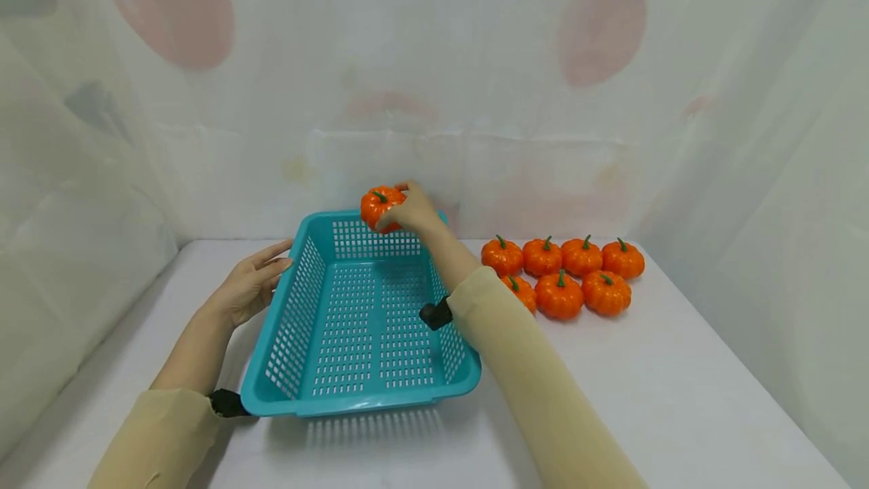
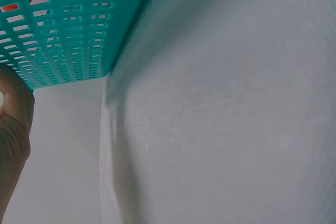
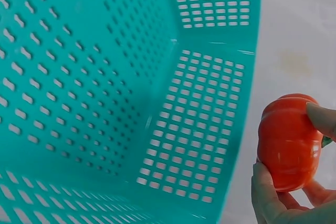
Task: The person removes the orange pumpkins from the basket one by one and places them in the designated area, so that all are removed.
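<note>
My right hand grips a small orange pumpkin with a green stem, thumb on one side and fingers round the other. In the head view the pumpkin overlaps the far rim of a teal plastic basket; in the right wrist view the held pumpkin shows just outside the basket wall. My left hand is at the basket's left side, fingers loosely extended with their tips right at the rim. The perforated floor of the basket shows bare.
Several more orange pumpkins stand in two rows on the white table, right of the basket. Pale curtains with faded fruit prints enclose the back and both sides. My right forearm crosses the basket's right wall.
</note>
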`<state>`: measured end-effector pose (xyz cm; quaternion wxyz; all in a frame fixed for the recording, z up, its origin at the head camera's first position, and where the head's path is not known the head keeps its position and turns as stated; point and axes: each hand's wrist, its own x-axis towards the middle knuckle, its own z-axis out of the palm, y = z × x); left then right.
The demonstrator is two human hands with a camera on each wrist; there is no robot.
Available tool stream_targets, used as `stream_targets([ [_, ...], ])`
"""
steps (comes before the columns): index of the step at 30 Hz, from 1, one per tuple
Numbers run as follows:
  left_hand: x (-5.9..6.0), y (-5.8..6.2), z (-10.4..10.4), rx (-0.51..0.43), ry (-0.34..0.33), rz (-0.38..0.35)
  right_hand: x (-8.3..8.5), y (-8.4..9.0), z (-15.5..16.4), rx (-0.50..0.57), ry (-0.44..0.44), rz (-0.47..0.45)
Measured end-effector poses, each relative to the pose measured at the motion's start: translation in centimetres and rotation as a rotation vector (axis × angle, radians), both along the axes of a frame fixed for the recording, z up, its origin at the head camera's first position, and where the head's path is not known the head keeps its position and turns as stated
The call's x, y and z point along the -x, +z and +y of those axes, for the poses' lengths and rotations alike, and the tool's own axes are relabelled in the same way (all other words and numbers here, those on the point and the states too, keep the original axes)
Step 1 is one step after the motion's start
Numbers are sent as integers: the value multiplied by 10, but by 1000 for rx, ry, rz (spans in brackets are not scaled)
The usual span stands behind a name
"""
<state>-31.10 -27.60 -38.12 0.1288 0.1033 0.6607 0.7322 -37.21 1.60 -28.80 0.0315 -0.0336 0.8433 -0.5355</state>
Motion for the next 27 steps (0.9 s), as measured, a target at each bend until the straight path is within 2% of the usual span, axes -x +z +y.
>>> stream_targets([
  [8,2,0,-1,10,1,8,-2,20,11,59,24,47],
  [11,3,-1,-1,20,1,5,-2,25,18,86,7,55],
  [16,2,-2,-2,33,9,6,-1,33,33,54,-28,72],
  [23,2,-1,-2,46,22,7,3,41,61,94,-59,69],
  [27,3,0,-2,49,26,17,5,43,79,83,-83,59],
])
